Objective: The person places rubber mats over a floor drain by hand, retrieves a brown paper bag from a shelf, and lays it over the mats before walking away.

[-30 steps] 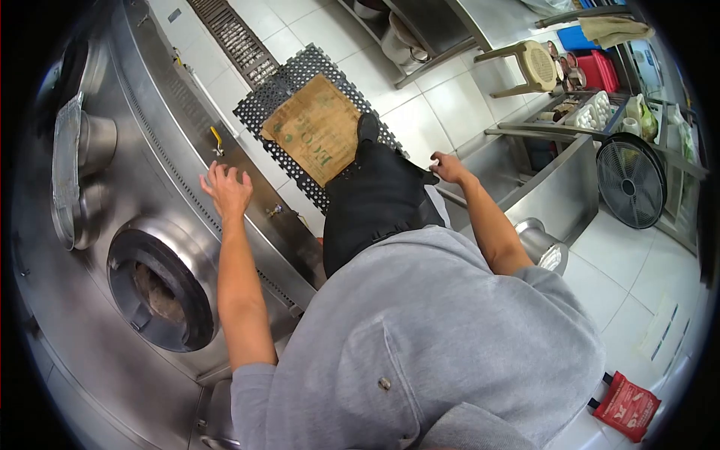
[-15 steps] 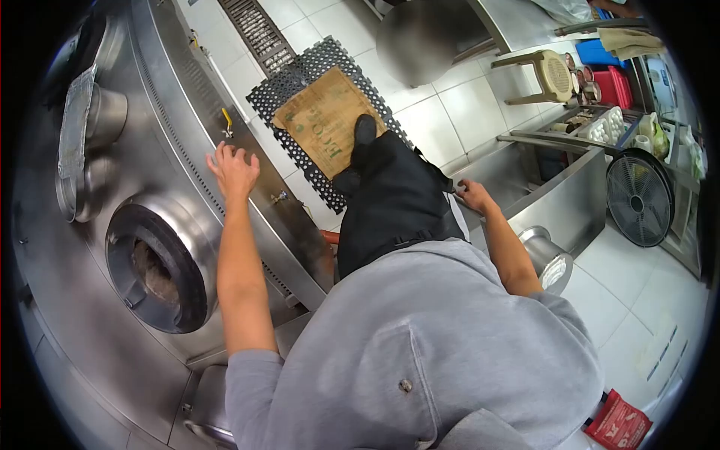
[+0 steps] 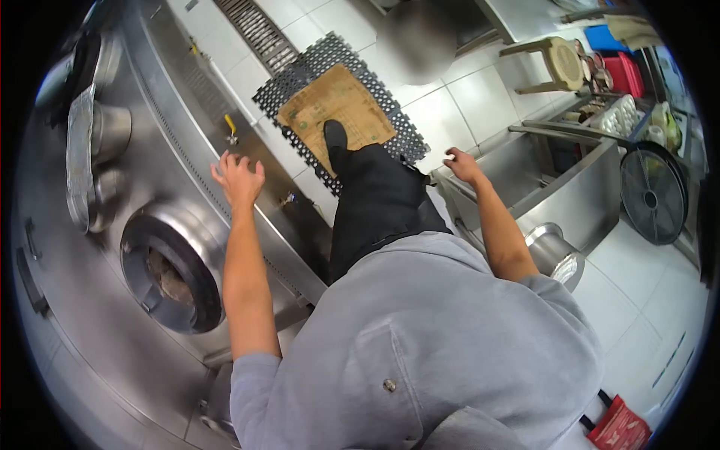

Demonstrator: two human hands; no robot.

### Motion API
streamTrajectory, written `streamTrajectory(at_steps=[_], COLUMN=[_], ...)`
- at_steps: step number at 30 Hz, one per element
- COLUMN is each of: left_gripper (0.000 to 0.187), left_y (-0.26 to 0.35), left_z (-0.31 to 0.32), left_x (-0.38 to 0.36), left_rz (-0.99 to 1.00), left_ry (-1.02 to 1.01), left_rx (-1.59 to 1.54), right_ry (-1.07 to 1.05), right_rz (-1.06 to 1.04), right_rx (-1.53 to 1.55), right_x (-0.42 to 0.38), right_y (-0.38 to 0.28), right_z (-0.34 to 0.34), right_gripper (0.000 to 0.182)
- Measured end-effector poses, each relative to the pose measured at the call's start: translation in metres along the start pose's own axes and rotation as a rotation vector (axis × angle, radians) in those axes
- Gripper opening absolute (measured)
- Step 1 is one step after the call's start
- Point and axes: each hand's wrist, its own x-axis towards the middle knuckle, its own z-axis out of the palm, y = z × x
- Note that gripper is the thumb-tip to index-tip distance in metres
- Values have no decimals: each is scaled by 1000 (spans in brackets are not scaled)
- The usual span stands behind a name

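My left hand (image 3: 240, 181) is over the front ledge of the steel stove counter (image 3: 176, 139), fingers spread and slightly bent, with nothing in it. Whether it touches the metal is hard to tell. Nearest to it are a yellow-handled gas valve (image 3: 230, 124) and, behind the wrist, a round wok burner (image 3: 169, 274) with a dark ring. On the other side, my right hand (image 3: 463, 165) hangs beside my black-trousered leg, near a steel sink (image 3: 577, 202). Its fingers are loosely curled and apart, and I see nothing in them.
Cardboard (image 3: 345, 97) lies on a black perforated mat (image 3: 289, 90), my shoe (image 3: 334, 135) upon it. A beige stool (image 3: 562, 66), a black fan (image 3: 652, 191) and a steel pot (image 3: 553, 251) stand rightward. Foil-covered pans (image 3: 82, 154) sit on the counter.
My legs have shifted in a step, and one shoe now shows farther left on the cardboard. My right hand has swung slightly forward, away from the thigh. My left hand stays spread by the counter.
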Motion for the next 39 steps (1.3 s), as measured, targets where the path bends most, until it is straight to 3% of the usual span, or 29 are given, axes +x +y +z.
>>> streamTrajectory(at_steps=[7,9,10,11,12,13,15,17,24,26,29,32,39], left_gripper=[29,31,32,33,33,32,33,34,31,29,28,27,25], left_y=[-1,-2,-6,-11,-9,-10,4,2,5,1,-2,1,2], left_z=[-2,-2,-1,7,7,11,-14,-8,-8,-3,0,-5,-7], left_x=[0,-4,-5,-8,-7,-8,-5,-4,-7,-8,-7,-8,-7], left_rz=[12,55,111,137,134,84,-22,-46,-29,-47,-43,-77,-40], left_ry=[6,73,147,232,235,210,-3,-39,49,30,14,20,88], left_rx=[18,70,19,-14,-49,-51,-59,-52,-65,-48,-53,-65,-88], right_ry=[-110,-161,-131,-220,-150,-210,-223,-226,-72,-124,-8,-19,-161], right_rz=[-41,31,-124,24,3,64,90,87,-46,-77,-168,-251,-210], right_rx=[-99,-82,-30,56,-96,-244,-305,-312,-237,-260,-144,-175,-327], right_x=[-6,-8,14,19,3,-4,-6,12,80,100,116,124,120], right_y=[-17,-1,53,70,54,41,36,33,-30,-58,-95,-118,-112], right_z=[13,16,53,59,40,26,12,-2,-37,-51,-65,-71,-70], right_gripper=[41,49,48,52,53,51,46,45,37,41,45,44,42])
